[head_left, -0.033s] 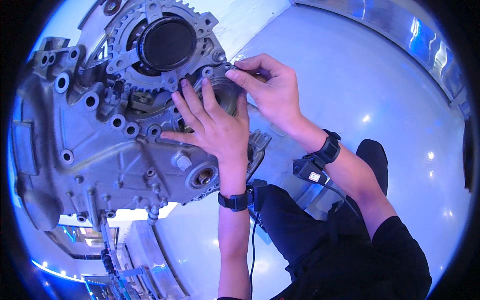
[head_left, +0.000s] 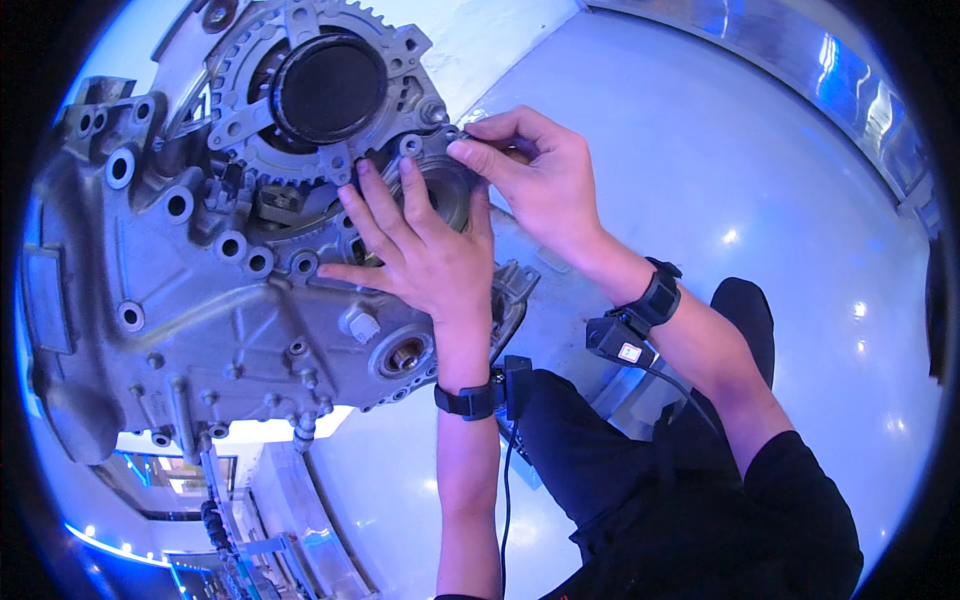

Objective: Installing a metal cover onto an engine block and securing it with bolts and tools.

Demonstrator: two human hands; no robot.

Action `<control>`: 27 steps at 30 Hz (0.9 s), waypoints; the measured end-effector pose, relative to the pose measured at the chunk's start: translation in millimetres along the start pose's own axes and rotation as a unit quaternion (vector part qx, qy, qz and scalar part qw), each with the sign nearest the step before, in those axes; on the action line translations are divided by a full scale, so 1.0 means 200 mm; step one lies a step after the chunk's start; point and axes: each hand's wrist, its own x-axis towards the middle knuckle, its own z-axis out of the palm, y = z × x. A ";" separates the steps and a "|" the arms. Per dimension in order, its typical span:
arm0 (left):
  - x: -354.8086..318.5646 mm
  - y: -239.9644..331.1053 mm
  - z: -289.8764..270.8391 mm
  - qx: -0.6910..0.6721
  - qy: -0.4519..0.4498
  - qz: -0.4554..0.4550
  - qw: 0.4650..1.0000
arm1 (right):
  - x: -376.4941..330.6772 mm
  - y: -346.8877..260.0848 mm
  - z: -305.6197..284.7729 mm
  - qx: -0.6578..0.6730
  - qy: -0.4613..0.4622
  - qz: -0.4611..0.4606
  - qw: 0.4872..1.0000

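A large grey cast-metal housing [head_left: 235,345] with several round bolt holes fills the left side. At its upper part sits a toothed metal ring [head_left: 240,130] around a dark round disc [head_left: 328,90]. My left hand [head_left: 425,255] lies with fingers spread over a round opening [head_left: 450,195] in the housing, fingertips just below the toothed ring. To its right, my right hand [head_left: 535,175] pinches thumb and forefinger together at a small metallic part [head_left: 456,135] on the housing's edge. What exactly sits between those fingers is mostly hidden.
A hexagonal plug [head_left: 362,326] and a round port [head_left: 403,356] are on the housing's lower face. Black straps with small boxes and cables [head_left: 508,480] circle both wrists. My dark-clad legs [head_left: 590,440] are below, over a pale glossy floor [head_left: 800,200].
The housing and my left hand appear a few pixels further left in the picture. Both hands keep the same pose and place on the housing.
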 end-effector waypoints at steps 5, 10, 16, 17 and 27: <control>0.02 0.01 0.03 0.029 0.058 -0.009 0.998 | 0.05 0.00 -0.06 -0.069 -0.066 -0.066 0.993; 0.02 0.00 0.04 0.004 0.122 -0.037 0.992 | 0.07 0.02 -0.06 -0.068 -0.092 -0.103 0.988; 0.02 0.01 0.04 0.029 0.110 -0.050 0.992 | 0.04 -0.04 -0.02 0.011 -0.066 0.040 0.997; 0.02 0.01 0.04 0.045 0.100 -0.041 0.993 | 0.04 -0.04 -0.02 0.014 -0.060 0.047 0.997; -0.03 0.00 0.07 -0.047 0.167 -0.090 0.981 | 0.02 -0.03 -0.02 -0.001 -0.037 0.035 0.999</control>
